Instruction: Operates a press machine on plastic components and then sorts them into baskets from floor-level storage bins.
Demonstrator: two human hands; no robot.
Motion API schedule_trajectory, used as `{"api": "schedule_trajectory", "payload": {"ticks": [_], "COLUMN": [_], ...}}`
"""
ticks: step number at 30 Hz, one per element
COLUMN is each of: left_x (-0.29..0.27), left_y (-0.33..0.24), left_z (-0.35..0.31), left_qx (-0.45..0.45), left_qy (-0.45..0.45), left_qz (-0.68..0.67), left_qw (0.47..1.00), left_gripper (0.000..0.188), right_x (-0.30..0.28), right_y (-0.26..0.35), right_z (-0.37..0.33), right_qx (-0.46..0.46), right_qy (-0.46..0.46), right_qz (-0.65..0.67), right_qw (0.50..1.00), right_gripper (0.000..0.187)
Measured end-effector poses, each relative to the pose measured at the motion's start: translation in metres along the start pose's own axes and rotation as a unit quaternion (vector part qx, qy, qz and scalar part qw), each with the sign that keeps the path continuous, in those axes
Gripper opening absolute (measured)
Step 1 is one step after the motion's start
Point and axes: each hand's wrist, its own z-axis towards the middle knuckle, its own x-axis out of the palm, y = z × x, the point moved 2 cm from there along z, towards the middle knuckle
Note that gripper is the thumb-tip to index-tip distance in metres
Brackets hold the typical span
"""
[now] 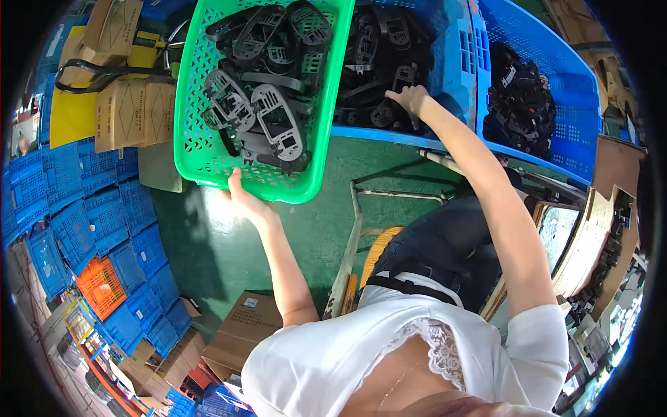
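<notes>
My left hand (pixel 250 206) is closed on the near rim of a green plastic basket (pixel 318 156), its thumb over the edge and its other fingers mostly hidden below. Inside the basket lie several black plastic frames (pixel 278 121), oval with cut-out slots. To the right, my right hand (pixel 411 99) hovers over a blue crate (pixel 445 76) of similar black parts (pixel 366 45). At least one finger stretches to the left, and I see nothing held in that hand. The green basket's right side covers part of the blue crate.
Another blue crate (pixel 573 87) with small black parts (pixel 517 101) stands at the far right. Cardboard boxes (pixel 121 115) are at the left. Stacked blue crates (pixel 104 222) and an orange crate (pixel 102 287) fill the lower left. A metal-framed chair (pixel 354 229) stands near my legs.
</notes>
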Motion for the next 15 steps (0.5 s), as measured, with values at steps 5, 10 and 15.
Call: {"api": "schedule_trajectory", "payload": {"ticks": [5,10,15], "left_x": [0.001,0.004,0.002], "left_y": [0.001,-0.002,-0.003], "left_z": [0.001,-0.005,-0.002], "left_qx": [-0.002,0.005,0.007], "left_qy": [-0.001,-0.031,-0.003], "left_qz": [-0.001,-0.022,-0.017], "left_qw": [1.0,0.999,1.0], "left_gripper": [0.038,0.036,0.038], "right_x": [-0.006,-0.011,0.001], "right_y": [-0.001,-0.003,-0.002], "right_z": [-0.007,-0.024,-0.019], "right_qx": [-0.039,-0.049,-0.038], "right_qy": [-0.008,-0.035,-0.047], "right_qz": [0.0,-0.03,-0.063], "right_qw": [0.999,0.998,0.996], "right_gripper": [0.123,0.088,0.049]}}
